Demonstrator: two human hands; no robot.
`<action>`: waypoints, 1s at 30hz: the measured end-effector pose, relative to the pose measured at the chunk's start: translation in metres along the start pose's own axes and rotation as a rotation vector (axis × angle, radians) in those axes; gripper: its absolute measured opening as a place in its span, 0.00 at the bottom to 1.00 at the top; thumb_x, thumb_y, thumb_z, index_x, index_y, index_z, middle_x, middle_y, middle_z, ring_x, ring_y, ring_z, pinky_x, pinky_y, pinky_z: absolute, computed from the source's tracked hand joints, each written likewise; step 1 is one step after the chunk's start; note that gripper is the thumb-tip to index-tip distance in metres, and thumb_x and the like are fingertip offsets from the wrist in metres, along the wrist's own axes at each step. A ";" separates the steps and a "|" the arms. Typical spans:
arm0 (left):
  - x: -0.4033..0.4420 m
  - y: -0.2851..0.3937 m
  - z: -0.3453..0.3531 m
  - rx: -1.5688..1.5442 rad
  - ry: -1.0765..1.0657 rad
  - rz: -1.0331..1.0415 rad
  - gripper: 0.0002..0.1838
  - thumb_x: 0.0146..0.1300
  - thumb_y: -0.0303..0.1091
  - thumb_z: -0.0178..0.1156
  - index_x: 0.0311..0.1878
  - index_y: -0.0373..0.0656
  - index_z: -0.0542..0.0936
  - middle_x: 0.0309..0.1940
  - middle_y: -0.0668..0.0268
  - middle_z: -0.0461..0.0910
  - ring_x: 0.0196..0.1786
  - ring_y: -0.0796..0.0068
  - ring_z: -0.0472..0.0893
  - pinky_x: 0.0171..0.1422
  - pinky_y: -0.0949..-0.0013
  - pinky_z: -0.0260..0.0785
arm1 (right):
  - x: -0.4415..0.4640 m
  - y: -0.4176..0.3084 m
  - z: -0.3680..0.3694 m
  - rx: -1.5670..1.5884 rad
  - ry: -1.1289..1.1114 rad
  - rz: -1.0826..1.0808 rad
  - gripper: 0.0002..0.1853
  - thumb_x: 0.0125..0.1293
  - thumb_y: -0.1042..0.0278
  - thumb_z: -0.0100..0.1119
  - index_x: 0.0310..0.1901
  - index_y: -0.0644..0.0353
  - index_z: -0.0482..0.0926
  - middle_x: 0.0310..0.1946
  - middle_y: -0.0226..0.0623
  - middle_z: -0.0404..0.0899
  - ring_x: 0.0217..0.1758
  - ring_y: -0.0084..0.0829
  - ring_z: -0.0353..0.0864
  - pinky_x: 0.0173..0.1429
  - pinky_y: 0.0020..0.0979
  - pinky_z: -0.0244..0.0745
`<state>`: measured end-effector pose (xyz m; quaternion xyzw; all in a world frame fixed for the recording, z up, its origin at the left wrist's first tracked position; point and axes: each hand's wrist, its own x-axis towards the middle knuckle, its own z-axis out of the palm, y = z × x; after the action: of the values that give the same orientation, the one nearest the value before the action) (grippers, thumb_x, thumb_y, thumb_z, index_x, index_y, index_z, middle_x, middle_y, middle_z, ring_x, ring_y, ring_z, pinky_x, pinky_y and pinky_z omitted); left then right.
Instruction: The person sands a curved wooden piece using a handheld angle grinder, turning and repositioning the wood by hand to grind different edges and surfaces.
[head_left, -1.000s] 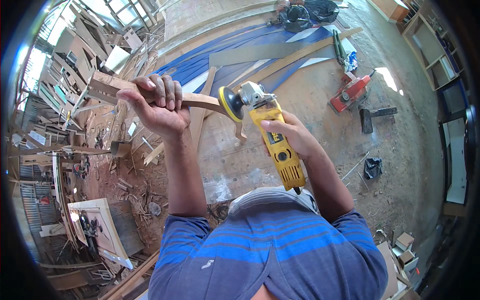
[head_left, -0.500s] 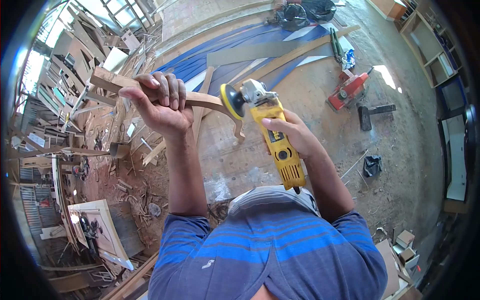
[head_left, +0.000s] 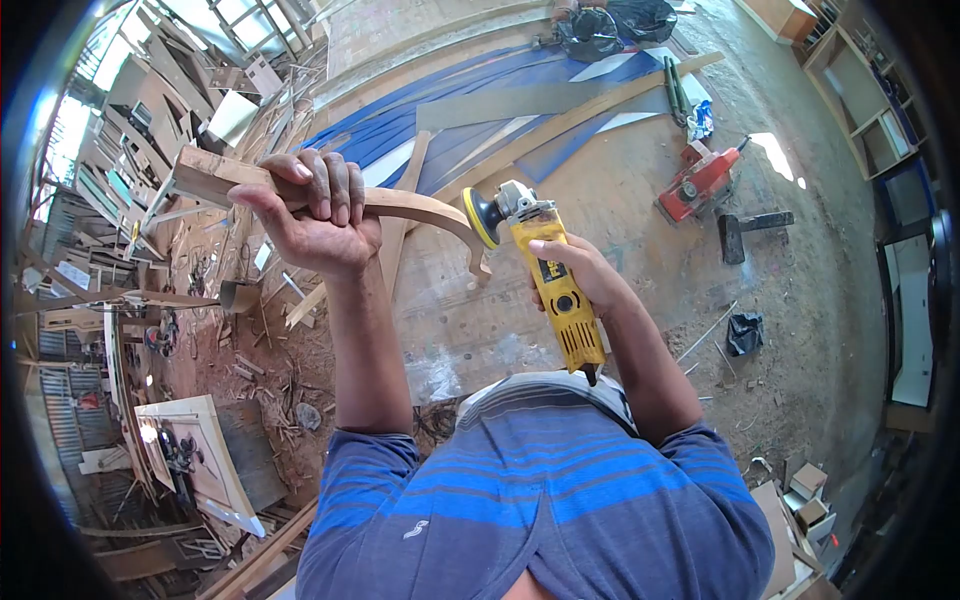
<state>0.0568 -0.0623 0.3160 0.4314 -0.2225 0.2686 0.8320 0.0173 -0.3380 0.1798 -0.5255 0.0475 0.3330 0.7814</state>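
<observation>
My left hand (head_left: pixel 318 215) is closed around a curved wooden furniture leg (head_left: pixel 415 205), holding it up above the table. The leg's thick square end points to the left, and its slim curled foot hangs at the right. In my right hand (head_left: pixel 585 268) is a yellow angle grinder (head_left: pixel 568 300), gripped around its body. Its round sanding disc (head_left: pixel 481 217) faces left and sits against or very close to the leg's curve; contact cannot be told for sure.
On the wooden work table (head_left: pixel 540 335) lie a red power planer (head_left: pixel 700 180), a hammer (head_left: pixel 750 232), long wooden strips (head_left: pixel 600 105) and blue sheeting (head_left: pixel 380 125). Black bags (head_left: pixel 590 35) stand at the far edge. Scrap wood (head_left: pixel 190 110) is piled on the left.
The grinder has moved slightly to the right and down along the leg toward its foot. The leg's thick end has dropped a little with my left hand.
</observation>
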 end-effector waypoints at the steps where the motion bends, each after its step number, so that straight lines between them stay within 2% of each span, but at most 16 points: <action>1: 0.001 0.000 -0.001 -0.008 -0.012 0.002 0.34 0.78 0.73 0.46 0.35 0.49 0.76 0.15 0.78 0.59 0.13 0.87 0.51 0.15 0.80 0.48 | 0.003 0.005 -0.003 0.010 0.007 0.018 0.20 0.73 0.52 0.66 0.49 0.63 0.76 0.31 0.40 0.82 0.28 0.33 0.86 0.32 0.36 0.84; 11: 0.004 0.005 -0.020 -0.015 0.009 0.040 0.35 0.77 0.73 0.47 0.35 0.48 0.79 0.16 0.78 0.62 0.15 0.89 0.56 0.16 0.81 0.50 | 0.027 0.053 -0.017 0.181 0.051 0.220 0.26 0.69 0.46 0.68 0.51 0.63 0.77 0.32 0.43 0.84 0.29 0.37 0.87 0.37 0.39 0.87; 13: 0.003 0.007 -0.019 0.008 0.065 0.049 0.35 0.77 0.73 0.47 0.35 0.48 0.79 0.16 0.78 0.62 0.15 0.89 0.57 0.16 0.81 0.50 | 0.034 0.063 -0.020 0.230 0.031 0.229 0.26 0.69 0.46 0.67 0.52 0.65 0.76 0.32 0.45 0.84 0.29 0.38 0.88 0.35 0.40 0.87; 16: 0.004 0.010 -0.030 -0.025 0.004 0.052 0.35 0.76 0.73 0.48 0.36 0.48 0.81 0.17 0.77 0.63 0.15 0.89 0.57 0.17 0.81 0.51 | 0.041 0.075 -0.022 0.253 0.018 0.253 0.27 0.70 0.47 0.66 0.53 0.65 0.76 0.32 0.46 0.84 0.29 0.39 0.88 0.35 0.41 0.88; 17: 0.004 0.010 -0.032 -0.021 0.041 0.050 0.35 0.77 0.73 0.48 0.36 0.48 0.79 0.17 0.78 0.61 0.14 0.88 0.56 0.17 0.80 0.50 | 0.043 0.077 -0.023 0.252 0.015 0.262 0.27 0.70 0.47 0.66 0.53 0.65 0.76 0.32 0.46 0.84 0.29 0.39 0.88 0.35 0.41 0.88; 19: 0.002 0.012 -0.030 -0.010 0.119 0.045 0.34 0.77 0.73 0.47 0.36 0.48 0.77 0.15 0.78 0.58 0.14 0.88 0.54 0.17 0.80 0.48 | 0.044 0.077 -0.022 0.258 0.015 0.264 0.27 0.69 0.47 0.66 0.52 0.65 0.76 0.32 0.46 0.84 0.29 0.39 0.88 0.35 0.41 0.88; 22: 0.002 0.015 -0.035 -0.005 0.049 0.044 0.34 0.77 0.73 0.48 0.36 0.48 0.77 0.15 0.78 0.59 0.14 0.88 0.54 0.17 0.80 0.48 | 0.041 0.072 -0.019 0.247 0.020 0.241 0.26 0.69 0.45 0.66 0.51 0.64 0.77 0.32 0.44 0.84 0.29 0.38 0.88 0.37 0.40 0.87; 28: 0.000 0.016 -0.035 -0.002 0.061 0.040 0.34 0.77 0.73 0.48 0.36 0.48 0.77 0.15 0.78 0.59 0.14 0.88 0.54 0.16 0.80 0.48 | 0.027 0.043 -0.009 0.201 0.025 0.189 0.24 0.71 0.47 0.65 0.50 0.64 0.78 0.33 0.44 0.85 0.29 0.38 0.88 0.36 0.39 0.87; 30: 0.002 0.016 -0.038 -0.023 0.025 0.041 0.35 0.77 0.73 0.48 0.36 0.47 0.80 0.16 0.78 0.60 0.14 0.89 0.56 0.17 0.80 0.51 | 0.026 0.041 -0.007 0.162 0.035 0.196 0.25 0.70 0.47 0.66 0.50 0.65 0.78 0.33 0.45 0.85 0.30 0.37 0.88 0.36 0.39 0.87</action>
<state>0.0537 -0.0222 0.3069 0.4139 -0.2240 0.2884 0.8339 0.0165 -0.3225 0.1335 -0.4592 0.1393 0.3936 0.7841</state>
